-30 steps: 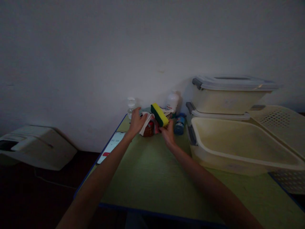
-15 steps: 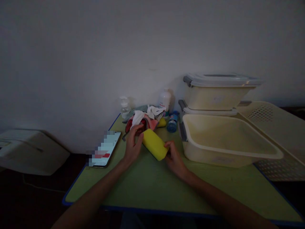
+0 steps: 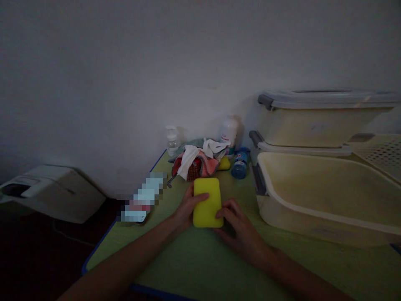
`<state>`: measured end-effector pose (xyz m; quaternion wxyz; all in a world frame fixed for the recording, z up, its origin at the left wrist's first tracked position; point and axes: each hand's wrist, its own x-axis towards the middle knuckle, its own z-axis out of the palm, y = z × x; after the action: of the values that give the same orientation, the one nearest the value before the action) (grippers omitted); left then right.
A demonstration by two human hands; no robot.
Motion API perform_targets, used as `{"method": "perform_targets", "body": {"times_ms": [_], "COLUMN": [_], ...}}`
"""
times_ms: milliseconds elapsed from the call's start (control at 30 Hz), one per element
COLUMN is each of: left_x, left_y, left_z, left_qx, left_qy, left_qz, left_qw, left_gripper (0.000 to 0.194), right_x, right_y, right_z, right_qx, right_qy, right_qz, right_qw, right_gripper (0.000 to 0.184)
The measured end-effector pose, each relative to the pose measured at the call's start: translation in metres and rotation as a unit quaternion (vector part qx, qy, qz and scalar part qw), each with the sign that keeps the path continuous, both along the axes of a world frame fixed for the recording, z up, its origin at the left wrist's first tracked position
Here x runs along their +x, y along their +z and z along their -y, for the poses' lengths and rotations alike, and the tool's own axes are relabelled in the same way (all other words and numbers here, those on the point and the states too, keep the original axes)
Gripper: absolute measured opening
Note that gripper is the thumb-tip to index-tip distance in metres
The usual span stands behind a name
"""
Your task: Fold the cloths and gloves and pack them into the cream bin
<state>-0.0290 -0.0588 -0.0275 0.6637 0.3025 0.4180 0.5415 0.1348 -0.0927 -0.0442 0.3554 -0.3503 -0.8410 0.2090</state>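
Observation:
A yellow sponge is held up above the green table, its broad face toward me and its long side nearly upright. My left hand grips it from the left, thumb across the front and the other fingers hidden behind. At the lower right edge, my right hand pinches it with bent fingers. Just behind lies a heap of cloths, with a pink cloth and a white cloth on top. A second yellow sponge rests beside the heap.
Right of the hands stands an open cream bin, with a lidded bin behind it. A blue bottle, a white bottle and a pump bottle stand near the wall. A phone lies at the table's left.
The sponge has turned from slanted to nearly upright and come a little closer. My left hand has closed on it, thumb now over its face. The view has shifted slightly.

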Motion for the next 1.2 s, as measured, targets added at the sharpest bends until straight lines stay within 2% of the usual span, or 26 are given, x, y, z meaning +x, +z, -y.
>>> {"method": "perform_targets", "body": {"times_ms": [133,267,367,467,600,667,833,900,967,1133,1200], "left_x": [-0.003,-0.007,-0.008,-0.008,-0.008,-0.008,-0.006,-0.006,-0.006,-0.008,-0.009], "left_y": [-0.001,-0.002,0.000,0.000,-0.004,-0.006,-0.005,-0.004,-0.006,-0.016,-0.017], "left_z": [0.001,-0.001,-0.001,0.001,0.003,0.004,0.004,0.002,-0.001,-0.007,-0.009], "left_qx": [-0.028,-0.041,-0.051,-0.053,-0.036,-0.020,0.039,0.067,0.081,0.105,0.123], "left_qy": [-0.073,-0.083,-0.103,-0.127,-0.177,-0.182,-0.157,-0.160,-0.157,-0.154,-0.164], "left_qz": [0.010,-0.005,-0.017,-0.021,-0.023,-0.026,-0.051,-0.056,-0.057,-0.031,-0.028], "left_qw": [0.997,0.996,0.993,0.990,0.983,0.983,0.985,0.983,0.983,0.982,0.978], "left_gripper": [0.057,0.055,0.057,0.057,0.055,0.059,0.092,0.097,0.093,0.064,0.059], "right_x": [-0.001,-0.002,-0.001,0.000,-0.001,-0.002,0.000,0.000,0.000,0.001,0.003], "right_y": [-0.005,-0.014,-0.019,-0.019,-0.015,-0.013,-0.009,-0.009,-0.009,-0.008,-0.004], "right_z": [-0.004,-0.011,-0.016,-0.017,-0.012,-0.010,-0.008,-0.008,-0.008,-0.009,-0.008], "right_qx": [-0.022,0.011,0.049,0.068,0.087,0.088,0.090,0.093,0.093,0.107,0.129], "right_qy": [-0.022,-0.049,-0.069,-0.055,-0.021,-0.019,-0.019,-0.021,-0.020,0.000,0.015], "right_qz": [-0.025,-0.084,-0.074,-0.050,-0.041,-0.038,-0.045,-0.057,-0.077,-0.123,-0.123], "right_qw": [0.999,0.995,0.994,0.995,0.995,0.995,0.995,0.994,0.992,0.987,0.984], "right_gripper": [0.040,0.073,0.102,0.113,0.109,0.107,0.104,0.099,0.095,0.094,0.095]}}
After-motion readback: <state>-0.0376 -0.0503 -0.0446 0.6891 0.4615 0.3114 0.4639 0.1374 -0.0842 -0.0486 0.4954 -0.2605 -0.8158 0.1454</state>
